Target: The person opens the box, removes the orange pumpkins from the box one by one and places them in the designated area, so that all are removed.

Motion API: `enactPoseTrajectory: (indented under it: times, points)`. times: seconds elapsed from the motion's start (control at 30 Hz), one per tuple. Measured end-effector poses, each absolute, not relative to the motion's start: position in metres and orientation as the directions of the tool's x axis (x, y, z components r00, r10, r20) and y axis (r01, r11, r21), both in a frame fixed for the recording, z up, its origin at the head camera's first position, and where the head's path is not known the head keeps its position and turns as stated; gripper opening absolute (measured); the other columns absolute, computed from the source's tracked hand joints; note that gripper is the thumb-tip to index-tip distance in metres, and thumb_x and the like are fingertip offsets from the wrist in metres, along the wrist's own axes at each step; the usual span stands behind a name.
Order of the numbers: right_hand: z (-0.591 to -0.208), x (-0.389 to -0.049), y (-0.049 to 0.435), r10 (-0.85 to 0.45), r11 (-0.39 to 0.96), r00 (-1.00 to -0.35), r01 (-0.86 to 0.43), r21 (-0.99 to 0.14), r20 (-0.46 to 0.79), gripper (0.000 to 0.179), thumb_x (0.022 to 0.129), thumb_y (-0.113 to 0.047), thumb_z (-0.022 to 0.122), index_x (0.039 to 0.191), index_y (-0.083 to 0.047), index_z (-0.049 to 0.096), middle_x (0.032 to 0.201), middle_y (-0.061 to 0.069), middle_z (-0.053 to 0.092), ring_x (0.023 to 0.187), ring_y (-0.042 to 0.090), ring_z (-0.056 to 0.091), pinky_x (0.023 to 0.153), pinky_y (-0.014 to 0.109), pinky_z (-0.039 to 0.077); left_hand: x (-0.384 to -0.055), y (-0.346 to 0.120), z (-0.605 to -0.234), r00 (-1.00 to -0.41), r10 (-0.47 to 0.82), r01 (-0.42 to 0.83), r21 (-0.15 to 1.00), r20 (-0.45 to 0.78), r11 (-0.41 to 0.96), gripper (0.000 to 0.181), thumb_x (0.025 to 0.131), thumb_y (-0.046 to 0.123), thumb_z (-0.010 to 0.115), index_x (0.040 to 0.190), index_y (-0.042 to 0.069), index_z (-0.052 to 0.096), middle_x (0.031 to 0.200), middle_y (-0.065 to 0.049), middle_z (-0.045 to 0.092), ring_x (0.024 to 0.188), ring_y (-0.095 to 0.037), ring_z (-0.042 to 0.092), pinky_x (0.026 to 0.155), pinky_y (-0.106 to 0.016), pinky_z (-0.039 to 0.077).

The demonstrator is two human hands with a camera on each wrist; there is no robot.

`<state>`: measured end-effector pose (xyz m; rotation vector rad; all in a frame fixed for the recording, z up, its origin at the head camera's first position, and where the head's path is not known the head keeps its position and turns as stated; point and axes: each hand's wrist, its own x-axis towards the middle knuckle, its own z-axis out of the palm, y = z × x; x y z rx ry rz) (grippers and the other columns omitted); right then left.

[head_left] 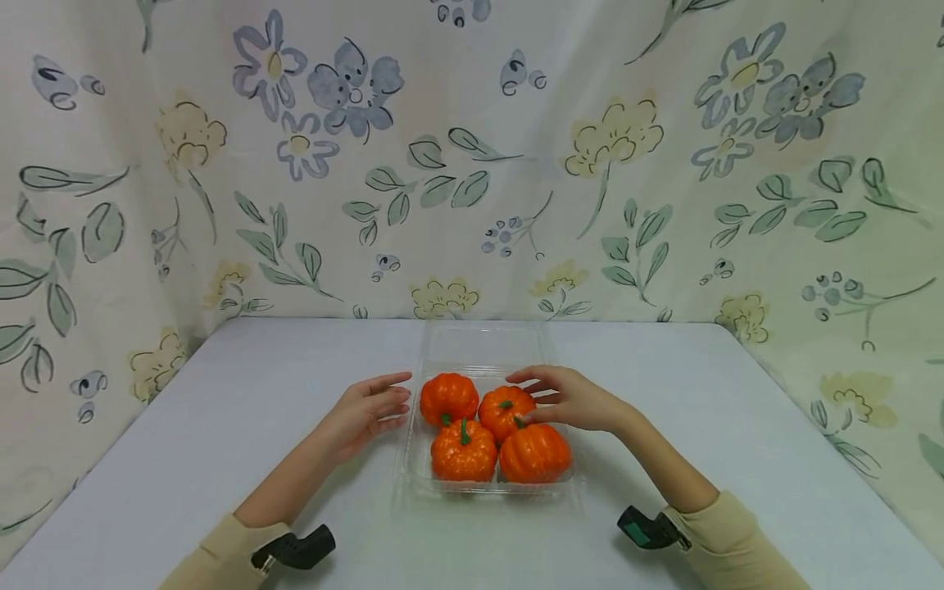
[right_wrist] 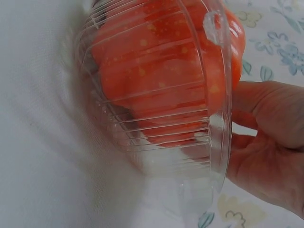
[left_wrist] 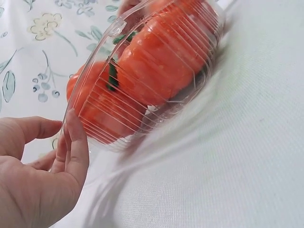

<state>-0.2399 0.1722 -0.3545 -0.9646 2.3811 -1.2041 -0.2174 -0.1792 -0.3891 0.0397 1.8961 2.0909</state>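
Observation:
A clear plastic clamshell box (head_left: 408,459) stands mid-table with its lid (head_left: 483,340) folded back. Inside sit several small orange pumpkins with green stems: back left (head_left: 448,397), back right (head_left: 501,410), front left (head_left: 463,456) and front right (head_left: 536,455). Beside the box's left wall is my left hand (head_left: 369,412), fingers loosely bent; in the left wrist view its fingertips (left_wrist: 73,126) are right at the rim. My right hand (head_left: 578,401) reaches over the right edge, its relaxed fingers overlapping the back right pumpkin and the thumb near the front right one's stem.
A white-covered table (head_left: 184,426) lies under the box. Behind it and at both sides hangs a floral curtain (head_left: 472,164). Black wrist cameras are strapped at the left sleeve (head_left: 229,553) and right sleeve (head_left: 730,537).

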Motion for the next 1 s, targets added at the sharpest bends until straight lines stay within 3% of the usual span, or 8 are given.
enactPoseTrajectory:
  times: [0.53,1.0]
  points:
    - [-0.352,-0.238,0.168,-0.669,0.478,-0.744,-0.432,-0.765,0.001,0.046,0.098,-0.011,0.075,0.138,0.004,0.06,0.143,0.024,0.06,0.131,0.047,0.059,0.108,0.054,0.053,-0.217,-0.179,-0.391,-0.948,0.256,-0.222,0.97,-0.191,-0.098,0.056,0.109,0.009,0.056,0.159,-0.005,0.037,0.108,-0.001,0.062,0.094,-0.013,0.062,0.086,-0.022,0.061]
    - [-0.345,-0.235,0.168,-0.669,0.539,-0.737,-0.392,-0.745,-0.097,0.049,0.1,-0.012,0.071,0.145,0.0,0.056,0.143,0.024,0.059,0.131,0.044,0.058,0.109,0.051,0.054,-0.217,-0.178,-0.393,-0.948,0.26,-0.217,0.971,-0.185,-0.103,0.055,0.108,0.009,0.057,0.158,-0.005,0.039,0.107,-0.001,0.063,0.093,-0.013,0.063,0.086,-0.023,0.061]
